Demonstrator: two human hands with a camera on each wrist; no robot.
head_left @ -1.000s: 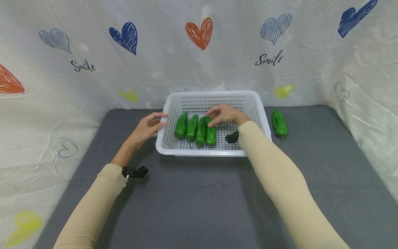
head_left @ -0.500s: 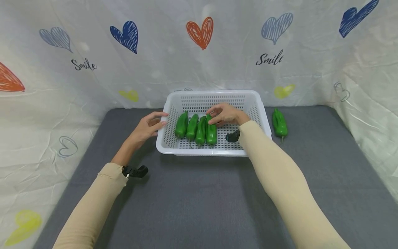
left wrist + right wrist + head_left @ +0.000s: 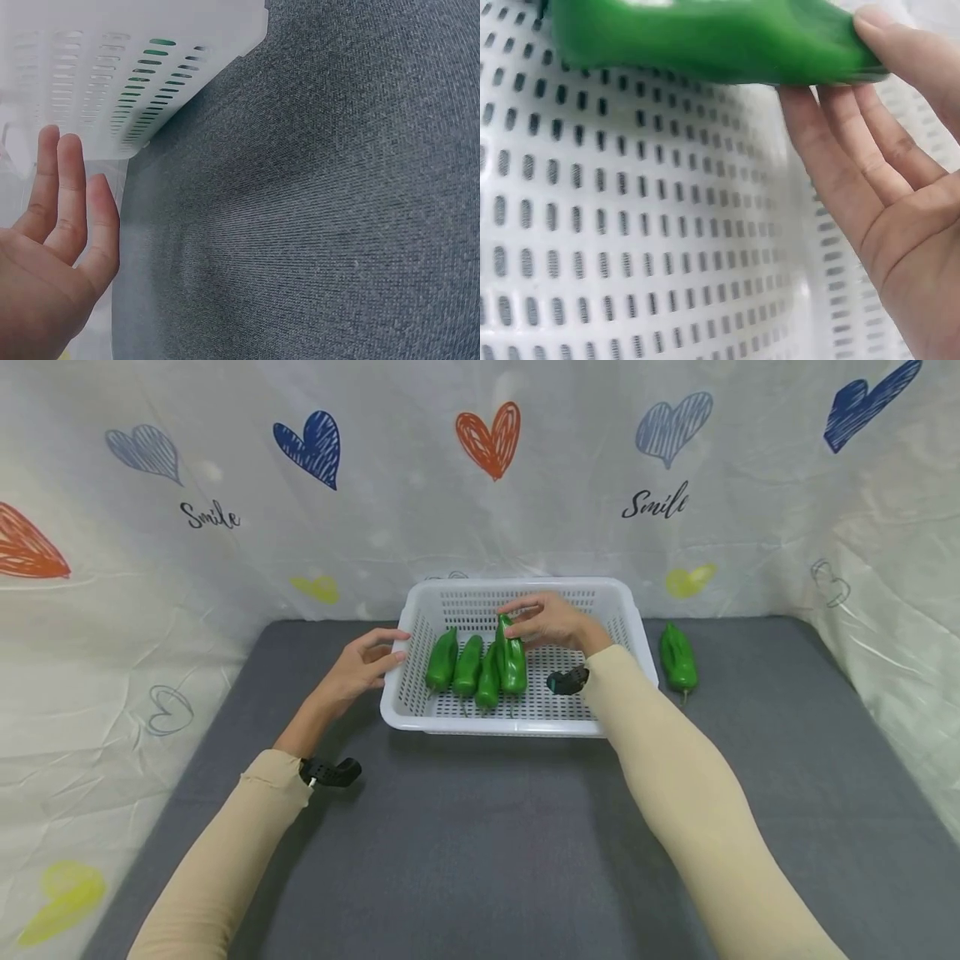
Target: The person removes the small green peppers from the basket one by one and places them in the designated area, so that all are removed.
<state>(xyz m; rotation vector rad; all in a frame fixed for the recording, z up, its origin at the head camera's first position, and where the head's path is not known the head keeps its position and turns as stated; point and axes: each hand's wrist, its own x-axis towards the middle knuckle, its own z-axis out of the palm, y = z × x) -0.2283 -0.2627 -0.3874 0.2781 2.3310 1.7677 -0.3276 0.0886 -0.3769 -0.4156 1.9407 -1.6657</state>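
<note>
A white slotted plastic basket (image 3: 495, 727) stands at the back of the grey table. My left hand (image 3: 362, 667) touches its left rim; in the left wrist view, extended fingers (image 3: 71, 195) lie beside the basket's outer wall. Over the basket floor, my right hand (image 3: 551, 620) pinches the upper end of a green pepper (image 3: 514, 667) between thumb and fingers. The right wrist view shows this held pepper (image 3: 705, 37) raised over the slotted floor. Left of it, three more green peppers (image 3: 442, 662) lie side by side in the basket.
One more green pepper (image 3: 679, 660) lies on the table to the right of the basket. A pale cloth backdrop (image 3: 405, 510) printed with hearts hangs directly behind the basket and along the sides. The grey table top (image 3: 480, 827) stretches toward the front.
The right hand has lifted the rightmost pepper in the basket, moving it slightly up and away from the front. The left hand stays at the rim. The head view has shifted slightly.
</note>
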